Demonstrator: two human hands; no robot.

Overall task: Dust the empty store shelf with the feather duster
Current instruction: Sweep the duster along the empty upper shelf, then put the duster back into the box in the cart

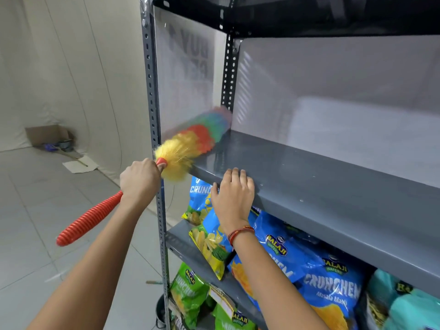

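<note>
The empty grey metal shelf (pixel 321 167) runs across the middle of the view. A feather duster (pixel 190 141) with a yellow, red, green and blue head lies along the shelf's left end, its far tip blurred near the back corner. My left hand (pixel 140 179) is closed around the duster's ribbed red handle (pixel 88 220), which sticks out down and to the left. My right hand (pixel 232 194) rests flat on the shelf's front edge, fingers over the lip, holding nothing.
Blue and green snack bags (pixel 316 265) fill the lower shelves. A perforated grey upright (pixel 152 96) stands at the rack's left front. A dark shelf (pixel 309 13) hangs above. A cardboard box (pixel 47 135) and papers lie on the tiled floor at the left.
</note>
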